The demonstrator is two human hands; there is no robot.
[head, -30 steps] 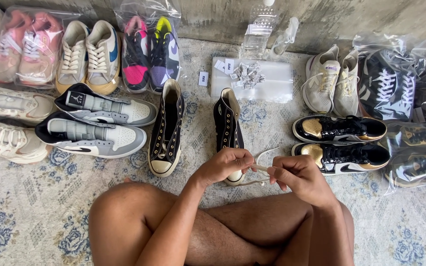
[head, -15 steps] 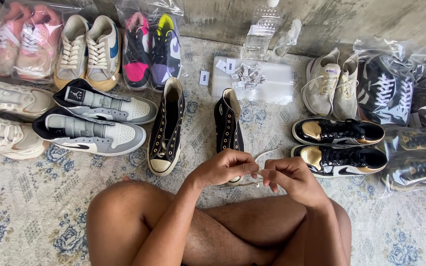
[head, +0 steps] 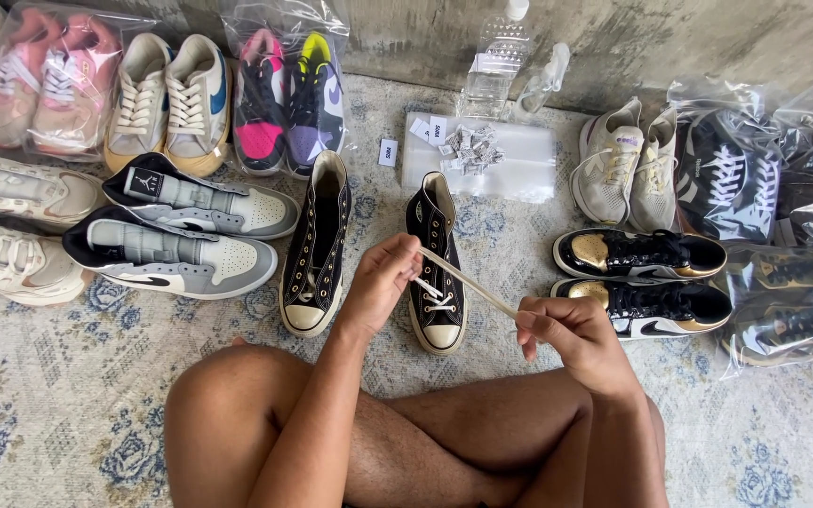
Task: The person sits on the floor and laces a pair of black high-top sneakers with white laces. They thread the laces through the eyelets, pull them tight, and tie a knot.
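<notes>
Two black high-top canvas shoes stand on the carpet in front of my crossed legs. The left shoe (head: 317,246) has no lace. The right shoe (head: 438,263) carries a cream lace (head: 468,282) through its lowest eyelets. My left hand (head: 383,277) pinches the lace beside that shoe's tongue. My right hand (head: 571,339) holds the other stretch of the lace, pulled taut out to the right, low over my knee.
Grey-and-white high-tops (head: 176,235) lie at the left, black-and-gold sneakers (head: 642,277) at the right. Bagged shoe pairs (head: 289,99) line the back wall and right side (head: 788,301). A clear bottle (head: 496,66) and a flat plastic bag (head: 482,155) sit behind. Patterned carpet (head: 39,376) covers the floor.
My hands were close together at the toe of the right shoe. Now they have separated: the right hand has drawn the lace out to the right, the left has risen toward the tongue.
</notes>
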